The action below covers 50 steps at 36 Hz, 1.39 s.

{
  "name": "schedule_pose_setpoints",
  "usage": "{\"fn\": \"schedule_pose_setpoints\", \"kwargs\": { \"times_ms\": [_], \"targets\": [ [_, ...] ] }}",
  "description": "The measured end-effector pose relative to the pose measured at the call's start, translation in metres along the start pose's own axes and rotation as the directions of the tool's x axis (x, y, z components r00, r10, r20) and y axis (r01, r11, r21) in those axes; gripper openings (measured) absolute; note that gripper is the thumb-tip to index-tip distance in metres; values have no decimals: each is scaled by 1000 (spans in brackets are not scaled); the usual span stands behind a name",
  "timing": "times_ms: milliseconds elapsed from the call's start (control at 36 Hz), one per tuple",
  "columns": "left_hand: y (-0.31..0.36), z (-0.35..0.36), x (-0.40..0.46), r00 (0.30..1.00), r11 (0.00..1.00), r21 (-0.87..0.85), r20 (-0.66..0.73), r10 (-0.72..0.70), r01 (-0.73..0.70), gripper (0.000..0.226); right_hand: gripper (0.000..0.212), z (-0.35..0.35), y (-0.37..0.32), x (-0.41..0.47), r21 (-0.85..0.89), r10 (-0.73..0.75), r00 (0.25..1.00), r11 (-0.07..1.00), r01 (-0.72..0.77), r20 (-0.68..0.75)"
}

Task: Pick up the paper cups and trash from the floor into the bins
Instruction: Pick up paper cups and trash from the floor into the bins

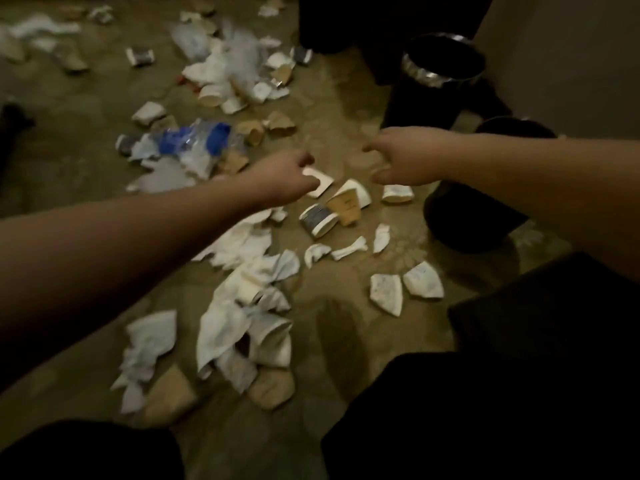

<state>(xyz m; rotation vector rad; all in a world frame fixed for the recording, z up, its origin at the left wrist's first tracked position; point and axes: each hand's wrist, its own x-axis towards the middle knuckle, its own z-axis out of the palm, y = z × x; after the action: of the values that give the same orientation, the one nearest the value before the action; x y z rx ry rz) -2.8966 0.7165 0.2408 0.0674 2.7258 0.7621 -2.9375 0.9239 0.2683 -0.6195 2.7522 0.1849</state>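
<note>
Our left hand, at center frame, has its fingers curled round a flattened white cup. Our right hand hovers beside it, fingers apart and loosely bent, holding nothing. Crushed paper cups, crumpled tissue and blue-and-clear plastic litter the dull carpet. Round black bins stand at upper right.

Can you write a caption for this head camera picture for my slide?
Left hand pinches a white paper cup on the littered floor while right hand hovers open beside black bins.
</note>
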Motion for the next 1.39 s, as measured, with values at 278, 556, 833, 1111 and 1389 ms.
{"fn": "schedule_pose_setpoints", "kwargs": {
  "times_ms": [278, 556, 833, 1111, 1389],
  "targets": [
    [-175, 27, -107, 987, 989, 5, 47, -151, 151, 48, 62, 96, -167, 25, 128, -318, 940, 944, 303, 123],
    [-273, 100, -183, 959, 956, -128, 144, -245, 263, 31, 50, 192, -244, 12, 191, -424, 845, 905, 380, 326],
    [-358, 153, -247, 959, 964, -101, 168, -229, 248, 31, 44, 230, -284, 2, 146, -344, 827, 939, 312, 445],
    [-430, 155, -227, 954, 974, 70, 196, -226, 216, 93, 60, 226, -342, 24, 220, -40, 938, 975, -40, 345],
    [-454, 180, -215, 939, 919, 392, 332, -91, -49, 87, 96, 247, -346, 41, 110, -78, 930, 993, 41, 358]
  ]
}}
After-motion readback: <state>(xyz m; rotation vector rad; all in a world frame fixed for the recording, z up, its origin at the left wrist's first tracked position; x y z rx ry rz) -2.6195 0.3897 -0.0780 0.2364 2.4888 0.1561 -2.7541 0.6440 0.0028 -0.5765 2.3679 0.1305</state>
